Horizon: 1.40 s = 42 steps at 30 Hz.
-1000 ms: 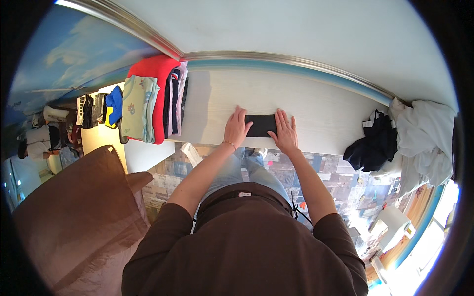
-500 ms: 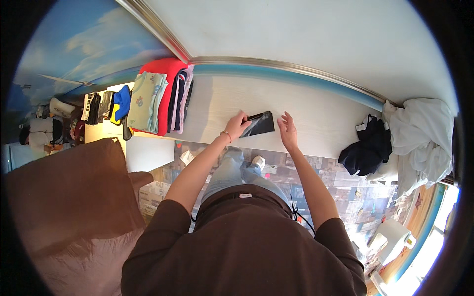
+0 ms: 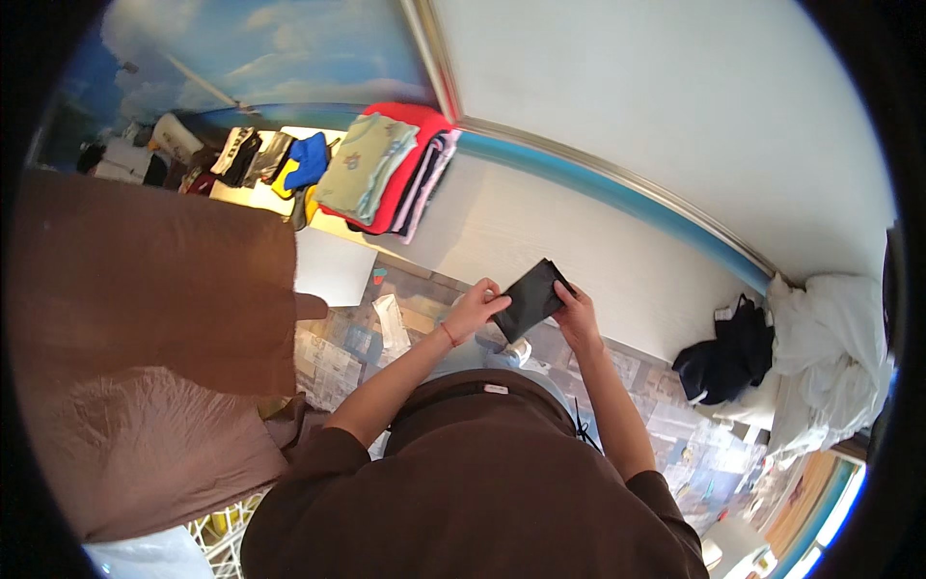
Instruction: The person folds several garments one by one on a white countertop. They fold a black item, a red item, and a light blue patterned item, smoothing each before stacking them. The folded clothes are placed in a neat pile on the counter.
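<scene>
A flat, black, slightly shiny rectangle (image 3: 531, 302), like a folded packet, is held up in front of my body between both hands. My left hand (image 3: 475, 312) pinches its left edge, thumb on top. On the opposite edge my right hand (image 3: 578, 317) grips it, with the thumb over the upper face and the other fingers partly hidden. It hangs above the front edge of a long white surface (image 3: 569, 227). Whether it is cloth or plastic I cannot tell.
Folded clothes (image 3: 371, 166) in red, pale green and dark colours are stacked at the far left of the surface. Smaller folded items (image 3: 309, 159) lie beyond. At right are a dark garment (image 3: 728, 352) and white cloth (image 3: 830, 357). Brown-covered furniture (image 3: 154, 289) stands left.
The black rectangle has been lifted off the white surface and brought closer to my body. My right hand, open and apart before, now grips its right edge. The view has turned.
</scene>
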### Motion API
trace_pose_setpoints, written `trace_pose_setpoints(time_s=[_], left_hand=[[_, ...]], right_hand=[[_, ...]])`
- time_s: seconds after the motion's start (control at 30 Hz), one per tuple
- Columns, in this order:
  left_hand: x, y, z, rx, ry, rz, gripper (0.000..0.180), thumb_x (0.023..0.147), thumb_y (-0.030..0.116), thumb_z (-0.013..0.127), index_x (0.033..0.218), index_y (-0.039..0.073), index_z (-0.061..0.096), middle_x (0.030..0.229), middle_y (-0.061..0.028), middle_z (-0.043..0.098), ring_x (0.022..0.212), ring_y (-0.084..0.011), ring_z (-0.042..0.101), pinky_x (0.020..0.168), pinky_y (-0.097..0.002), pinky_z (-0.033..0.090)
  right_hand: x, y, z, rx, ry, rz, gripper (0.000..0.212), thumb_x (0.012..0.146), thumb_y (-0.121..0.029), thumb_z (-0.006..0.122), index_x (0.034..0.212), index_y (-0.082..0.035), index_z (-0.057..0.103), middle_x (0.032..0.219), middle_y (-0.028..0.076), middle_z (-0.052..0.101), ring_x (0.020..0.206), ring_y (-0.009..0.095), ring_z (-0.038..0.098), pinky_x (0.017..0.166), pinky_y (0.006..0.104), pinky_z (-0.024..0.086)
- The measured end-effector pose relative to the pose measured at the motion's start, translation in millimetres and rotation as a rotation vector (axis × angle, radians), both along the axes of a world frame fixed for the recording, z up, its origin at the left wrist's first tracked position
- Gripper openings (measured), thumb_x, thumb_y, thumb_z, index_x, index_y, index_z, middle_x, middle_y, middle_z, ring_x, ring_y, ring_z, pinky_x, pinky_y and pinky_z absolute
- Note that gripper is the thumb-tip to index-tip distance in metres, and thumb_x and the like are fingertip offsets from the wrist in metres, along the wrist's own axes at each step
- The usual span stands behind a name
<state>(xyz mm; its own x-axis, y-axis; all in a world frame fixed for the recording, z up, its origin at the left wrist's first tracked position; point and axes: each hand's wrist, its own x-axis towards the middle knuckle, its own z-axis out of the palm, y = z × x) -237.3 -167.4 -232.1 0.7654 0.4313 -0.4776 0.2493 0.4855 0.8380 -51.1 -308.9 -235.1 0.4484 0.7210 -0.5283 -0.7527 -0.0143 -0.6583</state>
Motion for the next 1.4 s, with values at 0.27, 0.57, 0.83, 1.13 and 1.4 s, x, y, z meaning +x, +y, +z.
trace_pose_setpoints(time_s=[0.27, 0.57, 0.83, 1.13, 1.4], left_hand=[[6, 51, 17, 0.157, -0.131, -0.396, 0.039, 0.096, 0.021, 0.070, 0.129, 0.003, 0.062, 0.100, -0.0074, 0.072, 0.089, -0.0097, 0.065, 0.077, -0.0269, 0.053], [-57, 190, 112, 0.439, -0.177, -0.153, 0.027, 0.097, 0.017, 0.068, 0.116, 0.000, 0.066, 0.099, 0.0014, 0.067, 0.088, -0.0073, 0.059, 0.077, -0.0261, 0.051], [-146, 448, 77, 0.854, -0.274, 0.420, 0.050, 0.098, 0.009, 0.063, 0.142, 0.004, 0.042, 0.124, -0.0058, 0.060, 0.109, -0.0150, 0.058, 0.098, -0.0308, 0.046], [-134, 516, -89, 0.403, 0.006, 0.176, 0.061, 0.090, 0.014, 0.077, 0.144, 0.010, 0.049, 0.122, -0.0076, 0.065, 0.107, -0.0165, 0.061, 0.091, -0.0309, 0.052], [-132, 520, -150, 0.986, 0.515, 0.315, 0.047, 0.078, 0.021, 0.084, 0.121, 0.011, 0.067, 0.104, -0.0157, 0.073, 0.095, -0.0293, 0.070, 0.084, -0.0365, 0.054]], right_hand=[[-20, 34, 44, -0.059, -0.395, 0.121, 0.017, 0.097, -0.018, 0.068, 0.099, -0.002, 0.068, 0.082, -0.002, 0.065, 0.071, 0.006, 0.058, 0.063, 0.0220, 0.047], [-61, 97, 66, -0.145, -0.339, 0.030, 0.037, 0.104, -0.037, 0.056, 0.110, -0.001, 0.065, 0.100, 0.011, 0.073, 0.089, 0.018, 0.070, 0.077, 0.0292, 0.055], [-102, 120, 29, -0.295, -0.279, -0.133, 0.042, 0.106, -0.041, 0.047, 0.110, -0.002, 0.065, 0.100, 0.011, 0.073, 0.086, 0.017, 0.069, 0.075, 0.0291, 0.054], [-139, 125, 24, -0.335, -0.234, -0.247, 0.041, 0.105, -0.043, 0.050, 0.108, -0.005, 0.065, 0.099, 0.010, 0.073, 0.086, 0.016, 0.069, 0.075, 0.0283, 0.056], [-156, 128, -2, -0.312, -0.188, -0.343, 0.037, 0.104, -0.040, 0.056, 0.081, -0.011, 0.055, 0.064, -0.001, 0.054, 0.055, 0.010, 0.051, 0.052, 0.0237, 0.045]])
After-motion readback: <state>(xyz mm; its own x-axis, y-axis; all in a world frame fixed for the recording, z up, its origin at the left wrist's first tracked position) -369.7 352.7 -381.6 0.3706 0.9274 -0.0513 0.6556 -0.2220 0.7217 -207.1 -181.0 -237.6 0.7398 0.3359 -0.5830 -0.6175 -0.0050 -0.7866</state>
